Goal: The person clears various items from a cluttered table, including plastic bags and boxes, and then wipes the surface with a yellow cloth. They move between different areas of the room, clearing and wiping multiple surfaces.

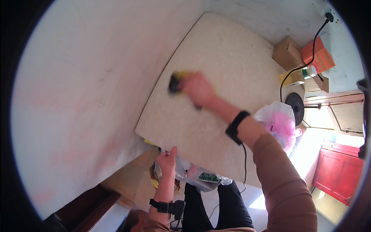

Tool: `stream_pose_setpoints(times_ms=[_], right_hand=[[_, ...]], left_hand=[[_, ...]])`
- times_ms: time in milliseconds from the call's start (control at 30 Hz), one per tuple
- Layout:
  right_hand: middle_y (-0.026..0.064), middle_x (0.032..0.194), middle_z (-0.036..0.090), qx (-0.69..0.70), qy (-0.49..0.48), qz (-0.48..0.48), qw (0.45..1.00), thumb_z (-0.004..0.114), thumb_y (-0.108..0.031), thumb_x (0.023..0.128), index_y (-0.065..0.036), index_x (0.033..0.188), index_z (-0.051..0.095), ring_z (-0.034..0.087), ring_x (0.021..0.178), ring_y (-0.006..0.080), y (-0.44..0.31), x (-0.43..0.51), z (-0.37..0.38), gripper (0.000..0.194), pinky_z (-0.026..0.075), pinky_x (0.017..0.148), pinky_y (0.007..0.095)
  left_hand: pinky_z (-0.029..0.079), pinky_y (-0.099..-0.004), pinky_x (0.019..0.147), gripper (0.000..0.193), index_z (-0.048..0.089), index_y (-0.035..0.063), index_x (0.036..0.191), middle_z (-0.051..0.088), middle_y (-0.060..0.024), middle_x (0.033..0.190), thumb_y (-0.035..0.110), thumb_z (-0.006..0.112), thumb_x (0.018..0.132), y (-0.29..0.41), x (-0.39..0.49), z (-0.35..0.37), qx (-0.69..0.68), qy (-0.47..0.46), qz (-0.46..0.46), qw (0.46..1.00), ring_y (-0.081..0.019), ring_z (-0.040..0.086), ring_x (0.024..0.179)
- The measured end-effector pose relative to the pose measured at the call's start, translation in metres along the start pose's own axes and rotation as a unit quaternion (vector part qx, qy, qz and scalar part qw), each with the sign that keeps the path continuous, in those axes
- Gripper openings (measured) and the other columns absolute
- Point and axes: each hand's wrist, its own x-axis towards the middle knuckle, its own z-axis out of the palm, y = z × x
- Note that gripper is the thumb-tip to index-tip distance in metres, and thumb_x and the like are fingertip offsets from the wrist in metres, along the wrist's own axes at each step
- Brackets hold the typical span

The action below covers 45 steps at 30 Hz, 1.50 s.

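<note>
A pale, marbled tabletop spreads before me. My right hand is over its left-middle part, blurred by motion. It holds a yellow-and-black item, too smeared to tell whether it is a cloth or something else, against or just above the surface. At the near edge, my left hand grips the tabletop's rim, thumb on top and fingers hidden underneath. Black straps with small devices circle both wrists.
Right of my forearm sits a plastic bag with pink contents, beside a round black disc. Farther back are a cardboard box, orange box, yellow-liquid bottle and plugged black cable. Packaged goods lie below the near edge.
</note>
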Motion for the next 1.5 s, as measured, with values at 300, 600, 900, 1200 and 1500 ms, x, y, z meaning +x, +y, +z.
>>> stream_pose_setpoints(times_ms=[300, 600, 900, 1200, 1500], right_hand=[[0.0150, 0.104, 0.055, -0.228, 0.078, 0.339, 0.910, 0.051, -0.013, 0.080, -0.006, 0.102, 0.059, 0.050, 0.101, 0.0346, 0.022, -0.094, -0.036, 0.025, 0.041, 0.085, 0.0458], [0.0156, 0.114, 0.054, -0.070, 0.040, 0.178, 0.981, 0.058, -0.010, 0.071, -0.009, 0.103, 0.062, 0.047, 0.108, 0.0384, -0.033, -0.124, -0.024, 0.033, 0.037, 0.096, 0.0486], [0.0121, 0.099, 0.059, -0.244, 0.166, 0.308, 0.904, 0.049, -0.013, 0.080, -0.010, 0.101, 0.062, 0.053, 0.096, 0.0334, 0.118, -0.015, -0.022, 0.025, 0.043, 0.083, 0.0432], [0.0095, 0.110, 0.056, -0.004, -0.022, 0.038, 0.999, 0.054, -0.014, 0.073, -0.013, 0.100, 0.063, 0.051, 0.105, 0.0307, -0.121, -0.172, -0.041, 0.029, 0.043, 0.089, 0.0442], [0.0028, 0.098, 0.058, -0.193, 0.076, 0.302, 0.930, 0.054, -0.013, 0.076, -0.019, 0.097, 0.065, 0.052, 0.093, 0.0263, 0.083, -0.034, -0.025, 0.024, 0.044, 0.077, 0.0399]], left_hand=[[0.040, -0.0269, 0.054, 0.021, 0.060, 0.0005, 0.067, 0.058, -0.0018, 0.067, 0.013, 0.077, 0.070, -0.015, 0.008, 0.001, 0.016, 0.016, 0.004, 1.000, -0.0078, 0.048, 0.060], [0.038, -0.0274, 0.052, 0.030, 0.056, 0.0009, 0.060, 0.054, 0.0006, 0.061, 0.019, 0.079, 0.068, -0.014, 0.024, -0.005, 0.085, -0.015, 0.002, 0.996, -0.0068, 0.045, 0.058], [0.038, -0.0276, 0.052, 0.027, 0.059, -0.0012, 0.062, 0.055, -0.0003, 0.061, 0.017, 0.078, 0.069, -0.018, 0.017, -0.005, 0.061, 0.006, 0.056, 0.997, -0.0075, 0.046, 0.058], [0.042, -0.0285, 0.056, 0.027, 0.063, -0.0012, 0.073, 0.060, -0.0024, 0.068, 0.022, 0.077, 0.073, 0.003, 0.006, -0.002, 0.094, -0.037, 0.063, 0.993, -0.0101, 0.051, 0.061], [0.039, -0.0269, 0.053, 0.023, 0.061, -0.0001, 0.067, 0.055, 0.0005, 0.064, 0.016, 0.077, 0.071, -0.003, 0.013, -0.002, 0.065, -0.023, 0.072, 0.995, -0.0080, 0.047, 0.059]])
